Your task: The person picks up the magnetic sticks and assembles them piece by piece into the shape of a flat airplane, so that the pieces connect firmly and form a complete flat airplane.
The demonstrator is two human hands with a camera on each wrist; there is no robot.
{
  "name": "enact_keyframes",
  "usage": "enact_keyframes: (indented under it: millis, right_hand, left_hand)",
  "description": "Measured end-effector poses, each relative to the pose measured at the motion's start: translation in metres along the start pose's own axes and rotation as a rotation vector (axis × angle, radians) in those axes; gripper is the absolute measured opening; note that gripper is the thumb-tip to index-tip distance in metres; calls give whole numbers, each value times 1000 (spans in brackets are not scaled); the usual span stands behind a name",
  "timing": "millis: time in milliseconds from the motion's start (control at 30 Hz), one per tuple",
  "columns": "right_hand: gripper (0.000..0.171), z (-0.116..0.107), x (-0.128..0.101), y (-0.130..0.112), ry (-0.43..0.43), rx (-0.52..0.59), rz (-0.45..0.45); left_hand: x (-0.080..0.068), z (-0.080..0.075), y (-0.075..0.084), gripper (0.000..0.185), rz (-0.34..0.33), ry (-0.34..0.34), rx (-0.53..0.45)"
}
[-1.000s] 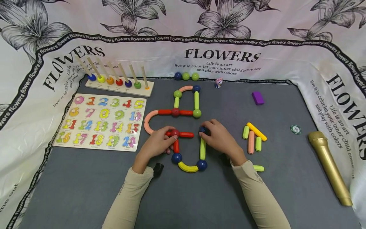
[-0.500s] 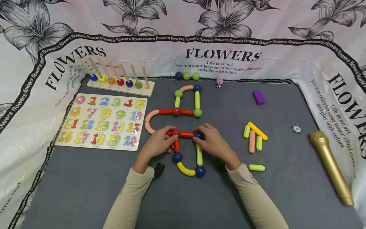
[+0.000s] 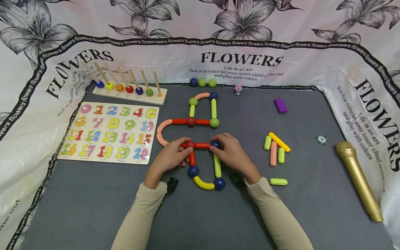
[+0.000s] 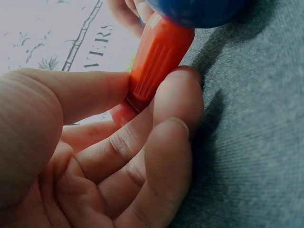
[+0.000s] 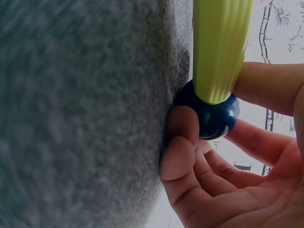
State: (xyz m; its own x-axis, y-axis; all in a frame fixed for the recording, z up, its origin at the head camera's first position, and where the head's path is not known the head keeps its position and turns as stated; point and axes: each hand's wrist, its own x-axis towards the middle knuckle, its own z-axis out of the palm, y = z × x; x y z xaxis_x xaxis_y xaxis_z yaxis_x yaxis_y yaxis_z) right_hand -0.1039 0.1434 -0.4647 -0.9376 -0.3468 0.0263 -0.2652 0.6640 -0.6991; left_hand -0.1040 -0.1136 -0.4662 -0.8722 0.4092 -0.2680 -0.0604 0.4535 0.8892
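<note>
a glossy dark blue ball [image 3: 215, 143] lies on the grey mat, joined to a ribbed lime-green rod [image 3: 217, 165] and touching a short horizontal red rod [image 3: 202, 146] that meets a red ball [image 3: 190, 144].

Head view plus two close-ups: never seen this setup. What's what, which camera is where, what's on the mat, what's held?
There is no machine here: a person works with two bare hands. The wide picture comes from a camera on the head, looking down at a grey mat. The two close-ups come from cameras on each wrist.

On the mat lies a stick-and-ball figure of coloured rods joined by balls. Left of it sit a number puzzle board and a peg rack. To the right are loose rods, a purple block and a gold microphone.

The left hand has a pinching grip on a red rod near a red ball. The right hand holds a dark blue ball with a green rod stuck to it.
</note>
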Motion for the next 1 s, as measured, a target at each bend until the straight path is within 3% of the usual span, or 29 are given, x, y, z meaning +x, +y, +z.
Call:
enact_keyframes:
  millis: [233,500,700,1000]
  right_hand:
    - [29,0,0,-3,-4,-3,51]
    - [45,-9,-11,-2,-100,25,144]
    - [47,-5,-16,-4,-110,154,199]
    - [46,2,-17,-9,-56,207,246]
  left_hand:
    - [-1,0,2,51,-15,-10,9]
    - [-4,5,10,83,-51,-35,98]
    - [-5,4,10,71,-9,-34,129]
    - [-6,-2,9,62,25,-46,102]
